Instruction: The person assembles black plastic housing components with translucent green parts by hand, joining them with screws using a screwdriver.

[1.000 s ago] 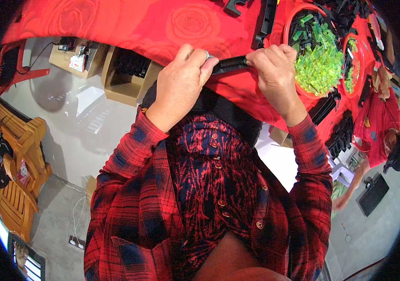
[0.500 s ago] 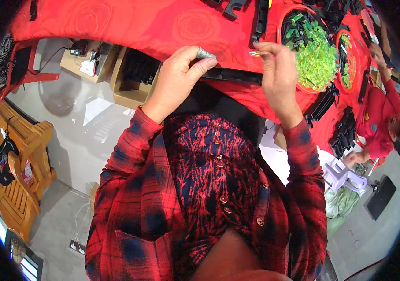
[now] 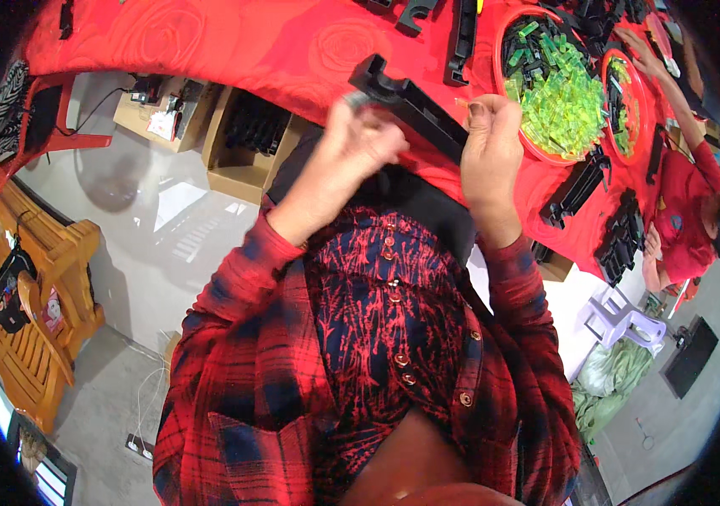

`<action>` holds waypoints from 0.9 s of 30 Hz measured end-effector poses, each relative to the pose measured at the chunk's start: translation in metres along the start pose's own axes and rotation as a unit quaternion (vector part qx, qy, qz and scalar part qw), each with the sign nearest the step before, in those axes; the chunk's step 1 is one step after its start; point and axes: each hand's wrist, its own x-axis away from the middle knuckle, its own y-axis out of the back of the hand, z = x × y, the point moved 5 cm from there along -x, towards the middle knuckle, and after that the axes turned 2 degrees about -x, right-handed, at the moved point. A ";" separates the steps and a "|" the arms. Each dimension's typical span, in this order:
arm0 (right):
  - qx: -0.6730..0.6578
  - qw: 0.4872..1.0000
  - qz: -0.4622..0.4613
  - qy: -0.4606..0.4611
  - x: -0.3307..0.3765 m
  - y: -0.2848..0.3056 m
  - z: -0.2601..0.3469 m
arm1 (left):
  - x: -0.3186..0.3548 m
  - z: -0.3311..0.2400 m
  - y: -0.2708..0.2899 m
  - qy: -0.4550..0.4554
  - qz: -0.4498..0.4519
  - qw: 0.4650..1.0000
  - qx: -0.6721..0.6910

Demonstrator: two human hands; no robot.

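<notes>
A long black plastic part (image 3: 419, 114) with a notched, hooked end slants between my hands, its hooked end up and to the left. My right hand (image 3: 495, 143) is closed around its lower right end, thumb up and fingers curled. Whether a small piece also sits in those fingers is hidden. My left hand (image 3: 358, 148) is just below the part's hooked end, its fingers smeared by motion. Something grey shows at one of its fingertips. To the right of my right hand stands a red-rimmed bowl of translucent yellow-green pieces (image 3: 558, 105) and small black pieces.
A second red-rimmed bowl (image 3: 636, 126) stands farther right. More black parts (image 3: 577, 192) lie on the red tablecloth (image 3: 276, 42). A co-worker in a red top (image 3: 690, 207) reaches over the table at right. Below the table edge is a cardboard box (image 3: 238, 177) of black parts.
The black part has gone from nearly level to slanted, its left end swinging up and away. My left hand has moved lower and blurred. The thin shiny piece at my right fingertips no longer shows clearly.
</notes>
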 end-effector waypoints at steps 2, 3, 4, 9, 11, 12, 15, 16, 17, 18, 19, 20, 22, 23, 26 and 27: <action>-0.004 1.000 -0.022 -0.008 0.010 -0.010 0.017 | 0.004 0.008 -0.028 0.022 0.065 0.997 0.020; -0.005 0.999 -0.043 -0.015 0.016 -0.014 0.026 | 0.005 0.021 -0.031 0.025 0.061 0.998 0.016; -0.016 0.998 -0.056 0.026 0.023 -0.016 0.033 | 0.005 0.021 -0.036 0.007 0.027 1.000 0.009; -0.090 0.996 -0.024 0.014 0.041 -0.017 0.036 | 0.005 0.013 -0.031 0.021 -0.041 0.997 0.054; -0.193 0.980 0.030 -0.038 0.038 -0.011 0.028 | 0.004 0.009 -0.028 0.057 -0.014 0.997 0.041; -0.234 0.969 0.043 -0.072 0.034 -0.006 0.024 | 0.005 0.012 -0.025 0.066 -0.023 0.997 0.016; -0.136 0.990 0.026 0.007 0.014 0.024 0.015 | 0.014 0.012 -0.018 0.189 0.032 0.980 -0.046; -0.114 0.993 0.024 0.015 0.011 0.028 0.015 | 0.016 0.018 -0.015 0.219 0.035 0.974 -0.033; -0.092 0.995 0.023 0.024 0.008 0.032 0.017 | 0.015 0.022 -0.013 0.221 0.035 0.974 -0.033; -0.091 0.995 0.024 0.021 0.005 0.033 0.016 | 0.015 0.028 -0.012 0.246 0.045 0.967 -0.050; -0.027 0.991 0.049 0.123 0.003 0.031 0.024 | 0.017 0.034 -0.011 0.271 0.055 0.959 -0.066; 0.036 0.971 0.075 0.224 0.005 0.026 0.031 | 0.018 0.039 -0.010 0.266 0.051 0.960 -0.072; 0.062 0.961 0.088 0.254 0.007 0.020 0.030 | 0.017 0.047 -0.005 0.244 0.065 0.966 -0.062; 0.087 0.949 0.099 0.285 0.010 0.016 0.032 | 0.016 0.047 -0.005 0.220 0.078 0.971 -0.052; 0.105 0.943 0.107 0.296 0.013 0.009 0.028 | 0.012 0.036 -0.007 0.242 0.066 0.966 -0.062; 0.112 0.939 0.107 0.307 0.012 0.006 0.028 | 0.013 0.037 -0.006 0.266 0.063 0.960 -0.066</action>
